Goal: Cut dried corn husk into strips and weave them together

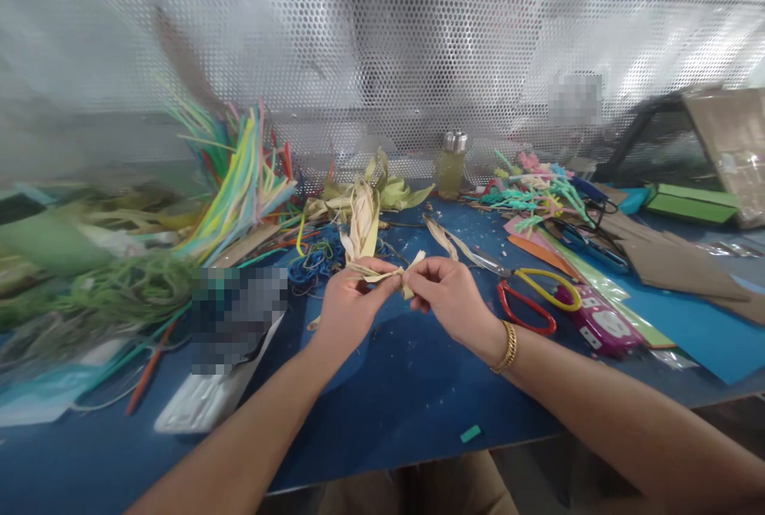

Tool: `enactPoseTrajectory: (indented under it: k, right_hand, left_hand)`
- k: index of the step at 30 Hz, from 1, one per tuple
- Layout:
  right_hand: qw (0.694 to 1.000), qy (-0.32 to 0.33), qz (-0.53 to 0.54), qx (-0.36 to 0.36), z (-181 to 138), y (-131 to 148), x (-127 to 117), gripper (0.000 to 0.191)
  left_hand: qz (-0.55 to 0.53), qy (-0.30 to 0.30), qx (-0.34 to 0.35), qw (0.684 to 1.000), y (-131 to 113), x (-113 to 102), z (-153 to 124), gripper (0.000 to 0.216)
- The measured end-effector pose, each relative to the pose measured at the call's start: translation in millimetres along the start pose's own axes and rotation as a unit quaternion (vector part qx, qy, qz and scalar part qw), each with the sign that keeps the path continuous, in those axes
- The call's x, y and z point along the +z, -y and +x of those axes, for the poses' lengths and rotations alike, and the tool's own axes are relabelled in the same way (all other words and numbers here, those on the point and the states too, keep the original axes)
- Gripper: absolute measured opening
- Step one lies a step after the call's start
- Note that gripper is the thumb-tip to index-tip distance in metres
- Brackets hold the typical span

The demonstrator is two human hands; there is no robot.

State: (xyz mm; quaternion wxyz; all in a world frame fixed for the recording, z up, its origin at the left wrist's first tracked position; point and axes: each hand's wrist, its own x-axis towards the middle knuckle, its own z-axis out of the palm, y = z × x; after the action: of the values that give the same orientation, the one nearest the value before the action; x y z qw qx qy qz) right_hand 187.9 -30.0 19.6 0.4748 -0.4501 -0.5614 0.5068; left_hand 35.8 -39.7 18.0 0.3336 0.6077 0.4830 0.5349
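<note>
Both hands meet over the middle of the blue table [418,387]. Between my left hand [355,300] and my right hand [451,292] is a pale strip of dried corn husk [412,266], pinched from both sides by thumbs and fingertips. Part of the strip is hidden behind the fingers. Just beyond my left hand lies a bundle of corn husks [362,224], with greener husk leaves [398,190] behind it. One loose curled husk [441,236] rests past my right hand. Scissors with a red and a yellow handle [527,288] lie to the right of that hand.
At left are colourful pipe cleaners [239,196], green stringy material [128,292] and a white object [191,403]. Blue tangled string [323,260] lies near the centre. A jar [451,168] stands before the perforated metal screen [406,60]. Coloured paper [711,340] and a purple case [603,324] lie right.
</note>
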Motion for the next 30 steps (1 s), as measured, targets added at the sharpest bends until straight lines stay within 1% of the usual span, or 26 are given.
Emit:
enactPoseTrajectory:
  k: [4,8,12,16,21,23,25,27,29,30]
  right_hand:
    - [0.999,0.018,0.032,0.03,0,2,1,0.017]
    - [0.997,0.024,0.055,0.047,0,5,1,0.019]
    - [0.996,0.017,0.081,0.045,-1,4,1,0.022]
    - [0.997,0.001,0.068,0.031,1,1,1,0.022]
    - [0.998,-0.024,0.052,0.017,3,-1,1,0.024]
    - [0.999,-0.023,0.033,0.013,5,1,-1,0.024]
    - [1.0,-0.018,-0.013,-0.005,8,5,-7,0.024]
    - [0.994,-0.03,-0.091,-0.058,13,10,-16,0.026]
    - [0.976,-0.054,-0.178,-0.118,18,13,-26,0.029]
    - [0.97,-0.044,-0.202,-0.125,20,13,-29,0.03]
  left_hand:
    - [0.05,0.001,0.039,0.998,-1,-1,-2,0.01]
    - [0.079,-0.02,0.057,0.995,-2,-1,-3,0.011]
    - [0.056,-0.019,0.033,0.998,-2,0,-2,0.011]
    - [0.008,-0.019,-0.002,1.0,-1,1,-2,0.013]
    - [0.013,-0.005,-0.017,1.0,-4,3,-2,0.011]
    - [0.004,0.004,-0.029,1.0,-4,3,-1,0.013]
    - [-0.038,0.015,-0.056,0.998,-3,3,0,0.016]
    - [-0.107,0.024,-0.093,0.99,-1,3,1,0.02]
    - [-0.164,0.031,-0.126,0.978,1,3,1,0.021]
    - [-0.179,0.035,-0.137,0.974,2,3,1,0.022]
